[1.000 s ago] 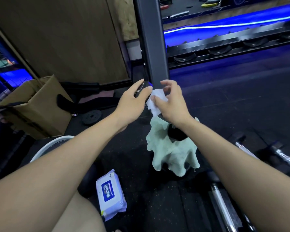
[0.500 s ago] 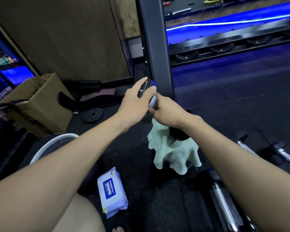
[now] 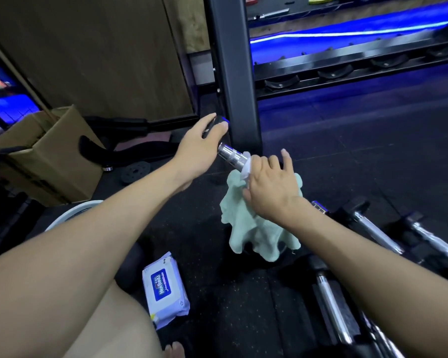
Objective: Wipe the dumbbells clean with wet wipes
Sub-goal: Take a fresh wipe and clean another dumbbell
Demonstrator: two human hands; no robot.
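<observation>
The dumbbell is held tilted above the black rubber gym floor, its knurled chrome handle shining. The left hand cups the dark upper end; the right hand wraps a white wet wipe around the handle. A pale green towel drapes below, beside the wipes pack and black rack post.

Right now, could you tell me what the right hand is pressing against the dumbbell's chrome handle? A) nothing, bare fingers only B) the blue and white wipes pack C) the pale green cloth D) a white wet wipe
D: the right hand wraps a white wet wipe round the chrome handle, while the left hand holds the dumbbell's upper end; the green cloth hangs below.
</observation>
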